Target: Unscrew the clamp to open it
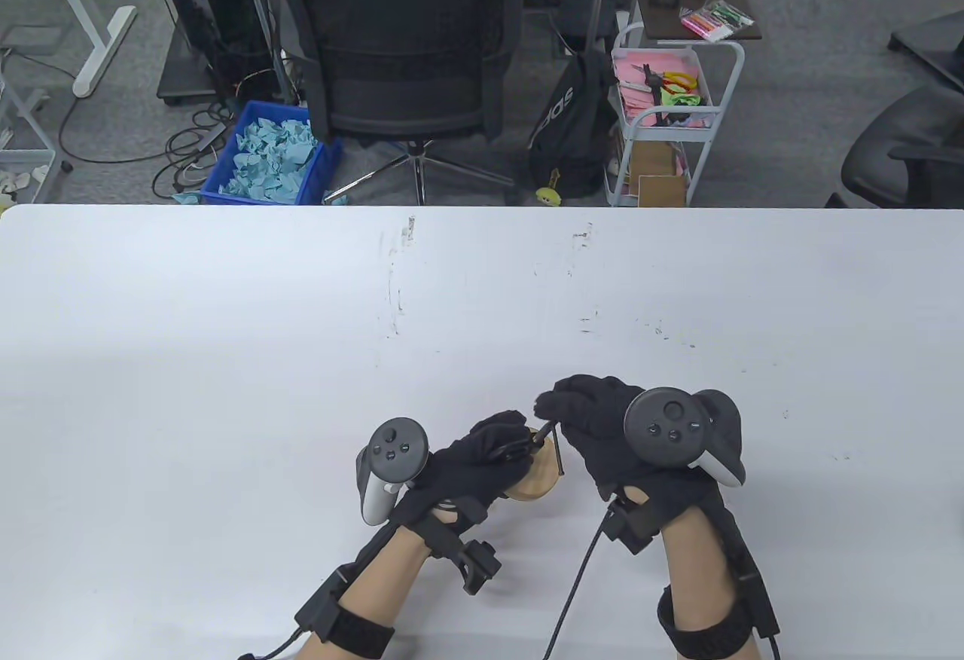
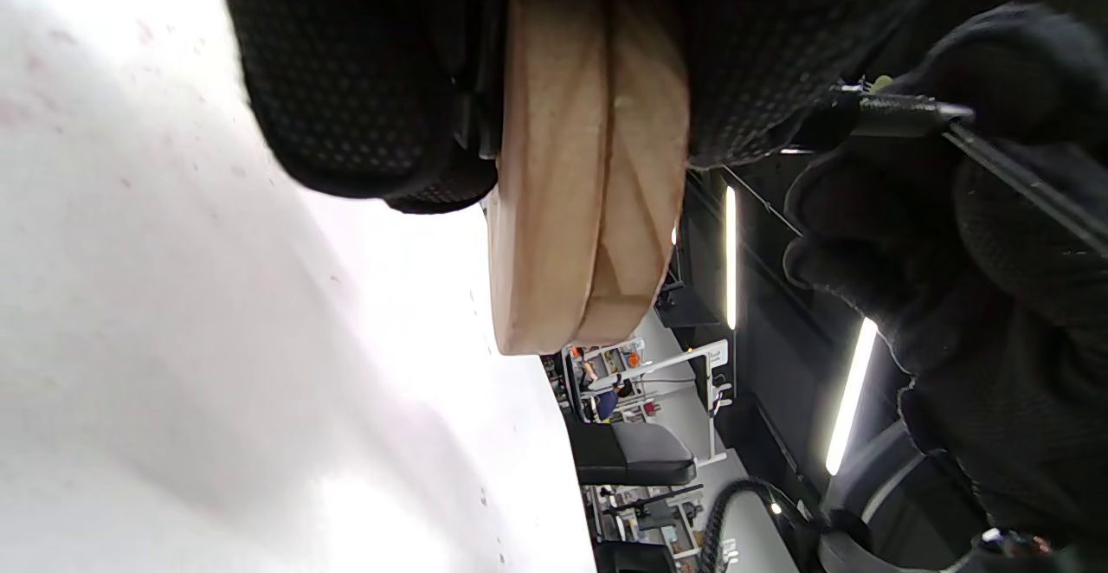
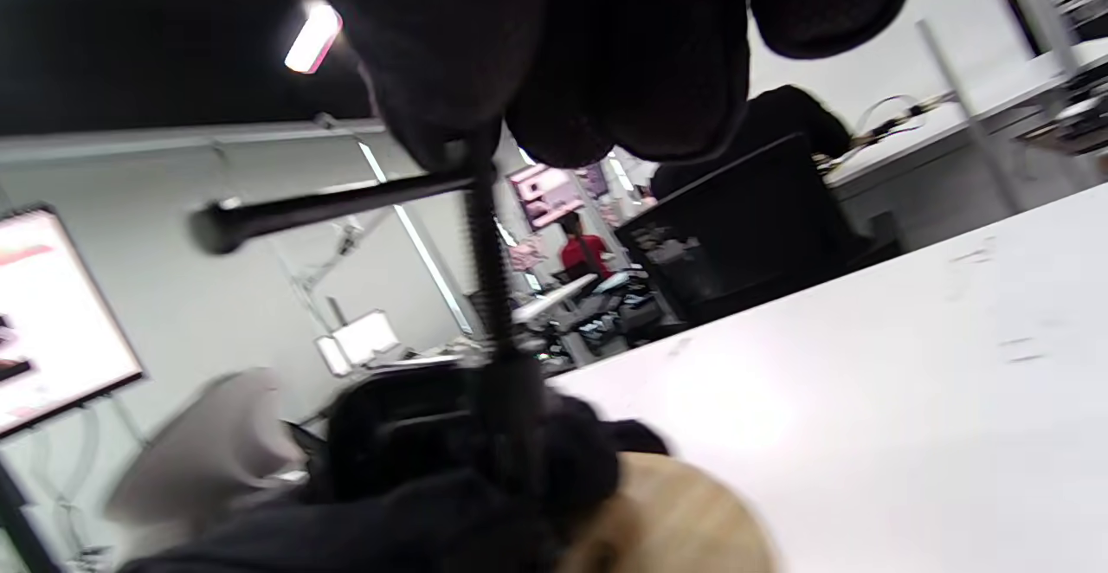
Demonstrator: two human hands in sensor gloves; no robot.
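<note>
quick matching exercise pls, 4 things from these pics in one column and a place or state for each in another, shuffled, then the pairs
Things:
1. left hand
2. right hand
3. wooden pieces
4. blue bin

Places or states:
A. on the floor beyond the table, holding crumpled blue paper
B. grips the clamp body and the wood
C. two of them, stacked face to face
D. fingers at the crossbar of the screw

Pairs: 1-B, 2-D, 3-C, 4-A

The right hand's fingers (image 3: 606,54) hang from the top, pinching the clamp's black screw (image 3: 493,296) — its thin bar (image 3: 329,205) sticks out sideways, above round wood (image 3: 675,521).
</note>
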